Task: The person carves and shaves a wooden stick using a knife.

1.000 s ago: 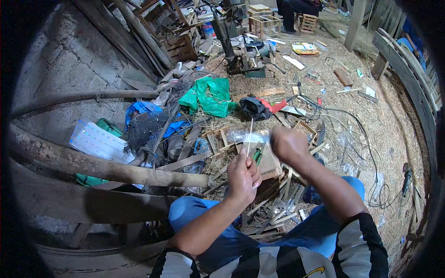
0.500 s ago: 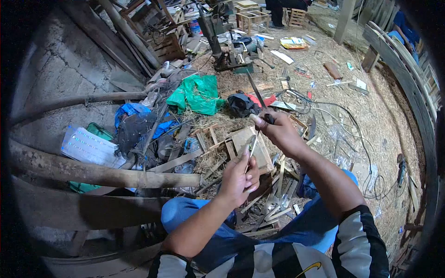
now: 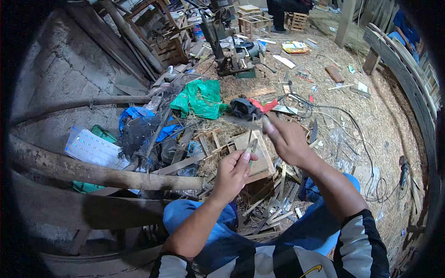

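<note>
My left hand (image 3: 234, 171) is closed in a pinch around a thin stick (image 3: 251, 137), which points up and away from me. Just to the right and above, my right hand (image 3: 288, 141) has its fingers curled round a dark blade-like tool that is blurred and mostly hidden by the hand. Below and beyond the hands sits a light wooden box (image 3: 260, 162). A red and black power tool (image 3: 248, 107) lies on the straw past the hands, with a green plastic bag (image 3: 201, 98) to its left.
A bamboo pole (image 3: 106, 173) runs across the left. Wood scraps (image 3: 278, 211) lie between my knees. A metal machine (image 3: 236, 62) stands ahead. Black cable (image 3: 357, 125) loops over the straw at right. People sit at the back and behind a wooden rail (image 3: 403, 65) at right.
The dark blade, raised and clearly visible half a second ago, is now low and blurred near the stick. My left hand has shifted slightly left. The view has moved a little.
</note>
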Available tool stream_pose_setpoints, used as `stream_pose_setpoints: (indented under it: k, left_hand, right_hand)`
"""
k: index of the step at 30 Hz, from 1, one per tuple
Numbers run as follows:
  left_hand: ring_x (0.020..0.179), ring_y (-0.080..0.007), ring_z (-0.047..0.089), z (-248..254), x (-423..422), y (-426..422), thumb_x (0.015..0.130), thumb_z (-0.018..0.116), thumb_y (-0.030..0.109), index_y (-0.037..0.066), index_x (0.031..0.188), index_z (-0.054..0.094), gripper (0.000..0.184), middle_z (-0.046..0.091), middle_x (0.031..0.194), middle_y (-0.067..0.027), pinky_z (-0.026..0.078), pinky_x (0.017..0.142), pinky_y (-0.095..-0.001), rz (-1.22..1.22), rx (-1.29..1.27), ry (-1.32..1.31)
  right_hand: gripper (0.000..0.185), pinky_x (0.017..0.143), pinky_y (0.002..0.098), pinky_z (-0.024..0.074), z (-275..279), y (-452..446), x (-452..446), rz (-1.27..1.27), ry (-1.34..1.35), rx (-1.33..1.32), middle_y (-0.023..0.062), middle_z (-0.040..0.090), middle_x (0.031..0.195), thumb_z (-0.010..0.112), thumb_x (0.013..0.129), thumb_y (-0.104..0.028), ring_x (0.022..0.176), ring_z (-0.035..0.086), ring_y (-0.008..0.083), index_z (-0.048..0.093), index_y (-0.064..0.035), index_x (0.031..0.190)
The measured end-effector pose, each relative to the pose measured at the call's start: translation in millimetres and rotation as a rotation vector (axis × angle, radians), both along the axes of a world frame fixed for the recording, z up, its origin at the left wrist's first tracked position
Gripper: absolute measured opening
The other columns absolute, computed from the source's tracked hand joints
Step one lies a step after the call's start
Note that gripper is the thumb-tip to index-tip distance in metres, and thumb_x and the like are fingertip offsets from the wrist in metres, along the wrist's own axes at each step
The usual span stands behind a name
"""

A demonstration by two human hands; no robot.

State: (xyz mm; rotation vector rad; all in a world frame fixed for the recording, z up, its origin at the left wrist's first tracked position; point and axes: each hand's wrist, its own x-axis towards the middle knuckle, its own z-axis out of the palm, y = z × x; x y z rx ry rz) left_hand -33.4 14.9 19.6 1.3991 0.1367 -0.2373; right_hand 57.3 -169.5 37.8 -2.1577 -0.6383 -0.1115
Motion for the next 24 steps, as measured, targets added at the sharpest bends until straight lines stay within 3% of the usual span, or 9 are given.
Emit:
stream_pose_setpoints:
  k: [4,12,15,17,22,24]
  left_hand:
    - [0.048,-0.0015,0.038,1,1,4,0.105,0.047,0.024,0.002,0.103,0.065,0.028,0.040,0.060,0.0079,0.028,0.042,-0.0200,0.077,0.054,-0.050]
    - [0.053,-0.0006,0.039,3,-2,8,0.104,0.051,0.022,0.000,0.104,0.068,0.028,0.048,0.064,0.0072,0.030,0.046,-0.0212,0.086,0.160,-0.173]
    - [0.054,-0.0006,0.038,0,-2,9,0.104,0.051,0.021,0.000,0.103,0.069,0.028,0.047,0.064,0.0074,0.029,0.047,-0.0213,0.074,0.147,-0.183]
    - [0.054,-0.0007,0.038,-4,-5,8,0.104,0.052,0.022,0.000,0.103,0.069,0.028,0.047,0.063,0.0076,0.029,0.047,-0.0213,0.061,0.135,-0.194]
    - [0.047,-0.0009,0.035,-5,-6,1,0.104,0.050,0.024,-0.002,0.102,0.065,0.030,0.043,0.058,0.0068,0.028,0.043,-0.0189,0.039,0.058,-0.161]
    - [0.047,-0.0008,0.035,-4,-6,2,0.104,0.050,0.024,-0.002,0.101,0.065,0.030,0.043,0.058,0.0068,0.028,0.043,-0.0187,0.043,0.054,-0.172]
  right_hand:
    - [0.032,0.060,0.0474,0.0443,-9,7,-14,0.125,-0.235,-0.156,0.0144,0.056,0.071,0.049,0.100,-0.036,0.068,0.059,0.0387,0.055,-0.0063,0.087]
    - [0.027,0.058,0.0464,0.0448,-12,10,-15,0.164,-0.260,-0.183,0.0137,0.056,0.071,0.052,0.099,-0.030,0.067,0.059,0.0370,0.054,-0.0065,0.086]
    - [0.026,0.059,0.0478,0.0448,-11,7,-11,0.136,-0.336,-0.173,0.0148,0.056,0.070,0.053,0.099,-0.030,0.067,0.059,0.0379,0.054,-0.0069,0.086]
    - [0.020,0.056,0.0501,0.0471,-17,-1,6,-0.046,-0.288,-0.283,0.0150,0.062,0.072,0.055,0.095,-0.030,0.065,0.062,0.0382,0.055,-0.0105,0.093]
    - [0.031,0.057,0.0527,0.0444,2,-15,16,-0.125,-0.197,-0.290,0.0183,0.060,0.068,0.043,0.103,-0.037,0.067,0.061,0.0422,0.055,-0.0093,0.094]
    - [0.034,0.059,0.0530,0.0443,3,-11,7,-0.108,-0.170,-0.162,0.0199,0.060,0.069,0.042,0.104,-0.038,0.068,0.060,0.0435,0.055,-0.0088,0.095]
